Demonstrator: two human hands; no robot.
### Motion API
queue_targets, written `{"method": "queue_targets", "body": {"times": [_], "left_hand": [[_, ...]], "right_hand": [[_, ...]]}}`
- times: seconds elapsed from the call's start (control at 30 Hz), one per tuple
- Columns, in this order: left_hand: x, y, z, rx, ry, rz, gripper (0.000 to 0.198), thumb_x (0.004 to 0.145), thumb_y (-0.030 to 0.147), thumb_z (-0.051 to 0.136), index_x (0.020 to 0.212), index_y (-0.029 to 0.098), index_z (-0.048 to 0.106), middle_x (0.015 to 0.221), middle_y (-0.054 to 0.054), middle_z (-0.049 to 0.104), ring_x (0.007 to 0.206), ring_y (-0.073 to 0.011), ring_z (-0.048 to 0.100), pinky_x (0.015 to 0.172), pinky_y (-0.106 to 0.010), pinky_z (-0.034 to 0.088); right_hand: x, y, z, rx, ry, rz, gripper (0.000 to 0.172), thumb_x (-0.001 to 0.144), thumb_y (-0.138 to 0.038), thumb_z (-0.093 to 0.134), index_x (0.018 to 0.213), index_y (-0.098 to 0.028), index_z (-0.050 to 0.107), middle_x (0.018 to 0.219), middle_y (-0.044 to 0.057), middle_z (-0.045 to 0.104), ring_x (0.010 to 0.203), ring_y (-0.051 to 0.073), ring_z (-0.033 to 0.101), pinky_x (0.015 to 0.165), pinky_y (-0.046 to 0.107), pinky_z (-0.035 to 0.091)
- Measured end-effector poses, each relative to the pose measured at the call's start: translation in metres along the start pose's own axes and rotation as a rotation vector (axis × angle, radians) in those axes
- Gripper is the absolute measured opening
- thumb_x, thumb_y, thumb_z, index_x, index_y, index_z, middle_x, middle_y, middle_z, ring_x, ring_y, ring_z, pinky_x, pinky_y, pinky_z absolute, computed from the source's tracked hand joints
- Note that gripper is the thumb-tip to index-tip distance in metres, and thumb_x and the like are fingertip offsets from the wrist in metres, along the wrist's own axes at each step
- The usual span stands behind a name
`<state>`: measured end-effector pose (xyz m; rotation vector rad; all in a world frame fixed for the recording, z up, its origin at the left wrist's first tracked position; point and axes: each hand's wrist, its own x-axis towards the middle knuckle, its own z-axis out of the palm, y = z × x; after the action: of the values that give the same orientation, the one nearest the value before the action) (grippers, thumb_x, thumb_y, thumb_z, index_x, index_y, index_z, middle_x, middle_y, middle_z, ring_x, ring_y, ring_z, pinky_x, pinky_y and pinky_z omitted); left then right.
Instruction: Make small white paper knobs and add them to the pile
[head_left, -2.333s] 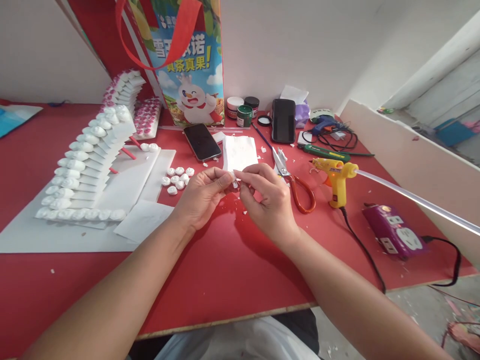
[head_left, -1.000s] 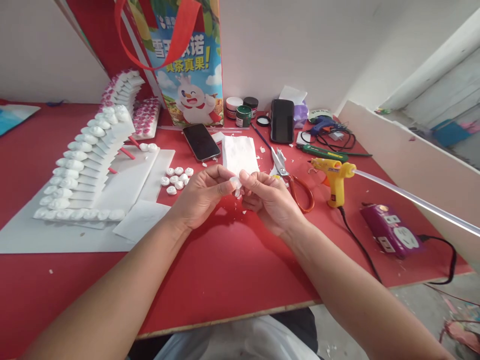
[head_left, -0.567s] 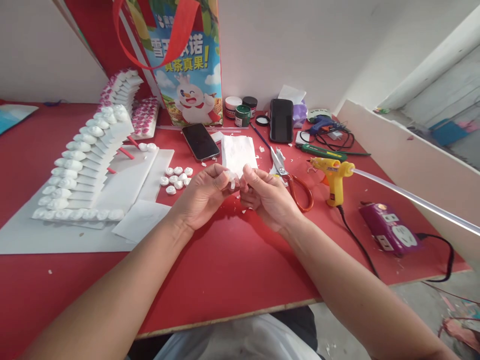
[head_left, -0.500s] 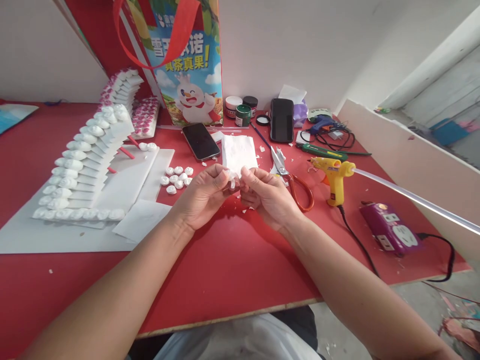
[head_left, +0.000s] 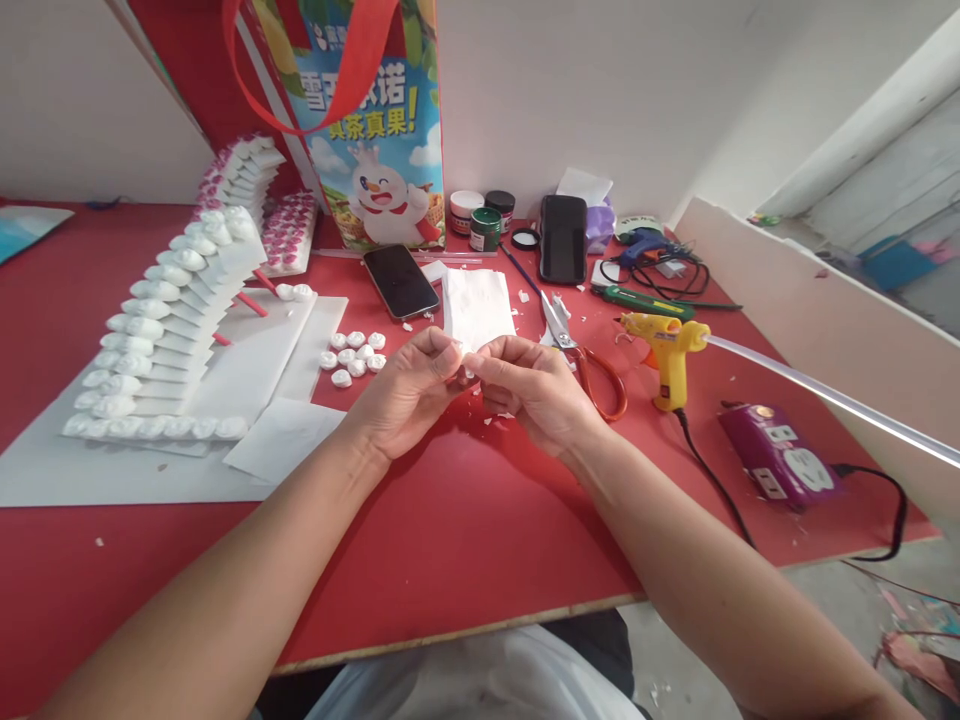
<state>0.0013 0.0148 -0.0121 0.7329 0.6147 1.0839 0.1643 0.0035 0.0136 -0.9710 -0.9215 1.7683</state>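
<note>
My left hand (head_left: pixel 405 395) and my right hand (head_left: pixel 538 390) meet above the table, thumbs and fingertips pinching a small white strip of paper (head_left: pixel 468 360) between them. Most of the strip is hidden by the fingers. Just beyond them lies a stack of white paper sheets (head_left: pixel 478 300). Several small rolled white paper roses (head_left: pixel 346 356) rest to the left of my left hand. Orange-handled scissors (head_left: pixel 602 385) lie beside my right hand, blades pointing away. Farther left, an arched white structure (head_left: pixel 180 325) is edged with similar white roses.
A yellow glue gun (head_left: pixel 666 350) with a long clear stick is on the right, near a purple power box (head_left: pixel 780 455). Two phones, a phone (head_left: pixel 401 282) and another phone (head_left: pixel 562 240), lie behind. Paint jars (head_left: pixel 486 229) and a printed bag (head_left: pixel 375 150) stand at the back.
My right thumb has moved left and in over the white strip, closer to the left fingertips, so less of the strip shows. Other things stay where they were.
</note>
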Motion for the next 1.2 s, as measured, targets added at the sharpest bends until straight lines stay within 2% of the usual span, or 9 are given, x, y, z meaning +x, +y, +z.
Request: {"method": "queue_targets", "body": {"times": [0.2,0.57,0.77,0.87,0.97,1.07,1.2], "left_hand": [[0.000,0.001,0.002,-0.025,0.022,0.012,0.032,0.067,0.030,0.096,0.075,0.019,0.067,0.066,0.004,0.063,0.073,-0.0108,0.060,0.085,-0.028,0.052],[0.002,0.001,0.000,0.003,0.012,0.048,0.026,0.066,0.026,0.096,0.078,0.019,0.075,0.076,0.002,0.072,0.076,-0.0109,0.066,0.088,-0.030,0.054],[0.001,0.002,-0.004,0.116,0.115,0.040,0.023,0.070,0.023,0.092,0.090,0.018,0.083,0.089,-0.004,0.079,0.082,-0.0150,0.071,0.092,-0.034,0.055],[-0.001,0.004,-0.003,0.155,0.102,0.049,0.026,0.073,0.025,0.090,0.097,0.016,0.084,0.091,-0.007,0.079,0.084,-0.0169,0.071,0.095,-0.036,0.055],[-0.002,0.005,-0.001,0.176,0.048,0.052,0.031,0.076,0.036,0.088,0.100,0.016,0.084,0.095,-0.010,0.079,0.087,-0.0205,0.072,0.092,-0.038,0.056],[-0.002,0.003,0.001,0.209,0.060,0.060,0.035,0.075,0.040,0.089,0.101,0.017,0.084,0.098,-0.009,0.079,0.090,-0.0208,0.072,0.089,-0.036,0.056],[-0.001,-0.002,0.003,0.272,0.158,0.085,0.033,0.071,0.029,0.092,0.101,0.019,0.084,0.103,-0.007,0.081,0.098,-0.0198,0.072,0.098,-0.033,0.053]], "right_hand": [[-0.001,0.000,0.000,-0.018,0.000,-0.027,0.044,0.060,-0.040,0.096,0.070,-0.017,0.059,0.055,-0.008,0.053,0.045,0.003,0.036,0.045,0.022,0.027],[-0.001,-0.002,-0.004,-0.140,0.006,-0.106,0.042,0.063,-0.040,0.094,0.073,-0.017,0.061,0.058,-0.008,0.053,0.047,0.005,0.041,0.045,0.023,0.030],[0.000,0.004,-0.007,-0.402,0.114,-0.263,0.033,0.073,-0.041,0.087,0.077,-0.018,0.064,0.072,-0.002,0.064,0.060,0.009,0.052,0.053,0.024,0.039],[0.002,0.007,-0.008,-0.432,0.135,-0.290,0.029,0.076,-0.040,0.083,0.078,-0.019,0.063,0.075,0.000,0.067,0.065,0.012,0.059,0.058,0.025,0.044],[0.003,0.008,-0.008,-0.439,0.143,-0.321,0.024,0.080,-0.037,0.079,0.078,-0.020,0.062,0.077,0.001,0.070,0.069,0.013,0.063,0.063,0.027,0.047],[0.003,0.010,-0.006,-0.509,0.181,-0.335,0.021,0.080,-0.034,0.077,0.076,-0.020,0.060,0.072,-0.001,0.067,0.062,0.012,0.057,0.057,0.027,0.042],[0.001,0.014,-0.003,-0.615,0.220,-0.371,0.018,0.081,-0.030,0.073,0.075,-0.021,0.059,0.065,-0.004,0.058,0.057,0.010,0.047,0.053,0.026,0.036]]}}
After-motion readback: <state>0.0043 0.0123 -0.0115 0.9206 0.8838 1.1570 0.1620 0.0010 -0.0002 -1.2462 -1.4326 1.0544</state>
